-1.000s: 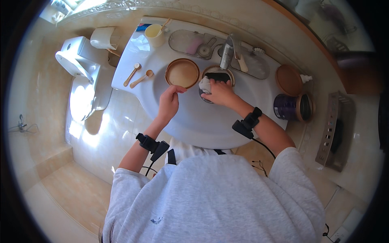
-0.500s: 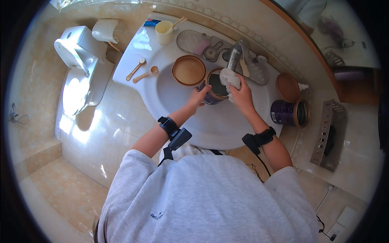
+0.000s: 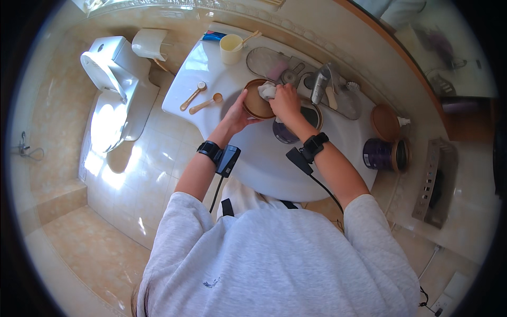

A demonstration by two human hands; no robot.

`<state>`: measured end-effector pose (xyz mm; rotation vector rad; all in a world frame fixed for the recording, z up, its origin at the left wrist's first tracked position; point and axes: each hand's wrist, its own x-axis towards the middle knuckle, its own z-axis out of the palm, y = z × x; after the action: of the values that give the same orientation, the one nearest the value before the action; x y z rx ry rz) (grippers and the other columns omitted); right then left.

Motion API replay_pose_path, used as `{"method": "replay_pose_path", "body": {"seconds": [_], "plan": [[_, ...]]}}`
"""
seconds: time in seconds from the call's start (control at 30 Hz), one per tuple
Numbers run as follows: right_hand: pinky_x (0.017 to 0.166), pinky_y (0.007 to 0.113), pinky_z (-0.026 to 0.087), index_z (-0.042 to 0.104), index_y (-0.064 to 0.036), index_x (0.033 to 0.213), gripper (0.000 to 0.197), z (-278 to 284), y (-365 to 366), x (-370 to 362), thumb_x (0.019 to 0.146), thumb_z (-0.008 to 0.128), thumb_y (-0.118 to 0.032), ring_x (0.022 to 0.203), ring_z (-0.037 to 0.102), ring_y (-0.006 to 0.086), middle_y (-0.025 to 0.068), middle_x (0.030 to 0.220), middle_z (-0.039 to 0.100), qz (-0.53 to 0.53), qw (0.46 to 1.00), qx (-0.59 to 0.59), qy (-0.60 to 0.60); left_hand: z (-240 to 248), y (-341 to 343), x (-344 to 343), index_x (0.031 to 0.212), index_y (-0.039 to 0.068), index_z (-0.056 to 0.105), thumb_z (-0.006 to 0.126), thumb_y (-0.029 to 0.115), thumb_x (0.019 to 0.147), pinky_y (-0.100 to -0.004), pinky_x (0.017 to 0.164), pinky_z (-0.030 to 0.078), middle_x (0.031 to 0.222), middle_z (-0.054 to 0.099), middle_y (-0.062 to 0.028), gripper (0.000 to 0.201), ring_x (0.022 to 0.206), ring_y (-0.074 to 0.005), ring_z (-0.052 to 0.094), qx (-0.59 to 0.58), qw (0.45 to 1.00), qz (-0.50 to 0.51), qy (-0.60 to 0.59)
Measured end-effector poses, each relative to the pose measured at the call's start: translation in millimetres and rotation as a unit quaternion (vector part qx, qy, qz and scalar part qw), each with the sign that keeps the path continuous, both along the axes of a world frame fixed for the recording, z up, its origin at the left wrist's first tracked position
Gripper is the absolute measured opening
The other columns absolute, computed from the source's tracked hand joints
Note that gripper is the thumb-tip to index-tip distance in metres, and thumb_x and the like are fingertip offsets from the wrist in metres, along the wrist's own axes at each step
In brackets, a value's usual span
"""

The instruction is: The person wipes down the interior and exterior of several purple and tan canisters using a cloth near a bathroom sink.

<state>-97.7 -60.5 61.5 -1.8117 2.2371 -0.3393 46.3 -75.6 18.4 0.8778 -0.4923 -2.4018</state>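
Over the basin of the white sink (image 3: pixel 253 158), my left hand (image 3: pixel 237 114) grips a round brown lid (image 3: pixel 256 105) by its lower left edge. The lid's hollow inner side faces up. Pinched in my right hand (image 3: pixel 288 104) is a crumpled white cloth (image 3: pixel 268 90), pressed against the inside of the lid near its upper right rim. A dark purple can (image 3: pixel 284 133) with a brownish rim stands in the basin, just below and beside my right wrist. My right forearm covers part of its mouth. Neither hand touches the can.
Two tan scoops (image 3: pixel 206 103) lie on the counter's left. Behind stand a cream cup (image 3: pixel 230 50) with toothbrushes, a soap tray (image 3: pixel 266 62) and the faucet (image 3: pixel 320 87). At the right are another purple can (image 3: pixel 377 154), a brown lid (image 3: pixel 385 122) and a grey basket (image 3: pixel 434 182).
My left hand has let go of the can and taken hold of the lid. My right hand has moved left with the cloth, from the can's rim into the lid.
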Motion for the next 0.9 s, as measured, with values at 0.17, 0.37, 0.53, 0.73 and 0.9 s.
{"method": "replay_pose_path", "body": {"seconds": [0.17,0.37,0.53,0.73,0.9], "plan": [[0.078,0.038,0.042,0.054,-0.0032,0.098,0.034,-3.9,-12.7,10.0,0.066,0.058,-0.013,0.096,0.047,0.0301,0.012,0.1,0.05,0.011,0.999,-0.033,-0.019,5.1,5.0,-14.1,0.125,0.015,0.022,0.02,0.052,0.085,-0.0483,0.083,0.041,0.123,0.037,-0.0095,0.054,0.108,-0.0262,0.043,-0.083,0.996,0.032,0.028],[0.084,0.035,0.037,0.052,-0.0048,0.104,0.041,-8.6,1.8,2.9,0.064,0.05,0.0,0.1,0.045,0.028,0.0104,0.111,0.049,0.254,0.942,-0.139,-0.168,4.7,8.6,-10.5,0.123,0.015,0.028,0.015,0.059,0.081,-0.0475,0.078,0.043,0.12,0.04,-0.01,0.062,0.106,-0.0256,0.045,-0.055,0.997,0.029,0.039],[0.086,0.034,0.035,0.057,-0.0077,0.096,0.039,25.6,27.6,-25.4,0.061,0.046,0.007,0.1,0.045,0.0241,0.0063,0.106,0.052,0.283,0.95,0.039,-0.128,16.1,10.0,-15.0,0.124,0.015,0.027,0.018,0.056,0.083,-0.0476,0.078,0.043,0.119,0.041,-0.0098,0.059,0.104,-0.0253,0.046,-0.049,0.998,0.036,0.004],[0.085,0.034,0.035,0.057,-0.0079,0.093,0.034,23.8,1.4,-15.5,0.062,0.047,0.005,0.098,0.045,0.0224,0.0063,0.1,0.053,0.274,0.942,-0.167,-0.096,26.2,9.1,-20.9,0.125,0.015,0.025,0.02,0.051,0.086,-0.0475,0.081,0.042,0.123,0.036,-0.0099,0.054,0.108,-0.0281,0.043,-0.057,0.997,0.032,0.034],[0.083,0.034,0.037,0.056,-0.0077,0.092,0.035,-5.6,-3.7,-20.8,0.061,0.048,0.006,0.099,0.045,0.0232,0.0067,0.105,0.051,0.277,0.941,-0.192,0.0,29.1,11.7,-22.0,0.126,0.014,0.022,0.02,0.05,0.086,-0.0473,0.079,0.044,0.122,0.036,-0.0119,0.053,0.105,-0.0289,0.045,-0.111,0.993,0.045,0.001]]}}
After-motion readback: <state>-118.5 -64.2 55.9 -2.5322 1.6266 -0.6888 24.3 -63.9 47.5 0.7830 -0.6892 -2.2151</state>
